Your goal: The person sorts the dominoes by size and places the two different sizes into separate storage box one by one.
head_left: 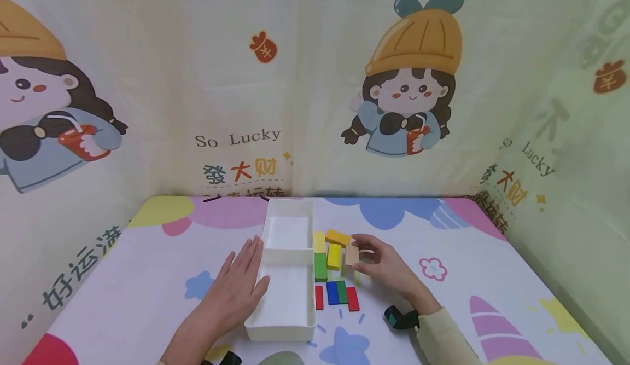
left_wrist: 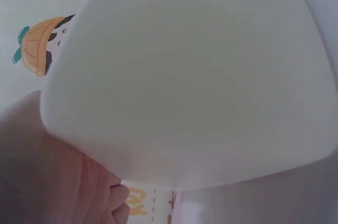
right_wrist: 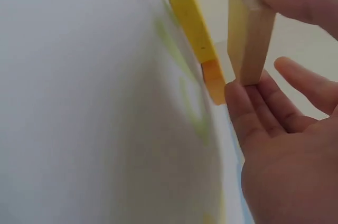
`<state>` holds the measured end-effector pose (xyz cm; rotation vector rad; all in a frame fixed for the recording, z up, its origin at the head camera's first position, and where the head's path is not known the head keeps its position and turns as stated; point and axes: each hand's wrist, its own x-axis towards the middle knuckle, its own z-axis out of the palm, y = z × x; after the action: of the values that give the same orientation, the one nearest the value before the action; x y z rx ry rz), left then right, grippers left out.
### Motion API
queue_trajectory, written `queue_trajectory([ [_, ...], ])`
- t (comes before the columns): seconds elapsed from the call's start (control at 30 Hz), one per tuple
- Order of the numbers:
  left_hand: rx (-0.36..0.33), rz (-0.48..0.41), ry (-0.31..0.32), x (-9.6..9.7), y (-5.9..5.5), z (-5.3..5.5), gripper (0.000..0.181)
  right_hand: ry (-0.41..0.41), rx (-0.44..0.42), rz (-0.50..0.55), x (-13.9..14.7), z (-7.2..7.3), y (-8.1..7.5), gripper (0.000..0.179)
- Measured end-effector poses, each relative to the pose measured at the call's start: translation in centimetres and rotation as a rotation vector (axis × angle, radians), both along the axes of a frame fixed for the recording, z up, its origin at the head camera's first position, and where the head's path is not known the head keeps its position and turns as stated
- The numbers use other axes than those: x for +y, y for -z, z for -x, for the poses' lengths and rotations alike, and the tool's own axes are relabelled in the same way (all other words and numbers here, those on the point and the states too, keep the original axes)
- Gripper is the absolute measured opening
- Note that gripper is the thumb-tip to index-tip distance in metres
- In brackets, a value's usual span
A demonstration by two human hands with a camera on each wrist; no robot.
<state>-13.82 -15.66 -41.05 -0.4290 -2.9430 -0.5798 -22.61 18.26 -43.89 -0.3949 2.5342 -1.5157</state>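
Between thumb and fingertips, my right hand [head_left: 383, 260] pinches a plain wooden block [head_left: 351, 255], beside the yellow block [head_left: 334, 256]. The right wrist view shows this wooden block [right_wrist: 247, 34] held by its ends, close by the orange block [right_wrist: 213, 82]. My left hand [head_left: 238, 284] lies with straight fingers along the left side of a white two-compartment box [head_left: 280, 333]. In the left wrist view the box's outer wall [left_wrist: 185, 86] fills most of the picture and partly covers the left hand [left_wrist: 58, 171].
Right of the box lie a pale yellow block [head_left: 319, 241], a green block [head_left: 320, 267] and a red block [head_left: 319, 297]. Nearer the front are blue [head_left: 332, 293], dark green [head_left: 342, 292] and red [head_left: 353, 299] blocks. A printed cloth wall [head_left: 325, 80] stands behind the table.
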Motion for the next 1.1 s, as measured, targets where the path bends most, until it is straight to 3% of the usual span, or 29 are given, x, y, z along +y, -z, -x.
queue_trajectory([
  [0.3, -0.016, 0.009, -0.015, 0.0, 0.0, -0.1, 0.070, -0.100, 0.075, 0.084, 0.2, 0.0, -1.1, 0.069],
  [0.53, -0.053, 0.013, 0.013, -0.2, 0.2, 0.0, 0.075, -0.154, 0.098, 0.142, -0.4, -1.0, -2.2, 0.061],
  [0.67, -0.073, 0.009, 0.023, -0.2, 0.2, -0.1, 0.075, -0.172, 0.111, 0.155, -1.0, -1.6, -2.9, 0.062],
  [0.83, -0.052, 0.013, 0.031, -0.1, 0.0, -0.2, 0.075, -0.184, 0.168, 0.146, -1.6, -2.2, -3.8, 0.064],
  [1.1, -0.053, 0.025, 0.023, -0.2, -0.3, -0.2, 0.075, -0.249, 0.205, 0.163, -2.0, -2.0, -3.8, 0.052],
])
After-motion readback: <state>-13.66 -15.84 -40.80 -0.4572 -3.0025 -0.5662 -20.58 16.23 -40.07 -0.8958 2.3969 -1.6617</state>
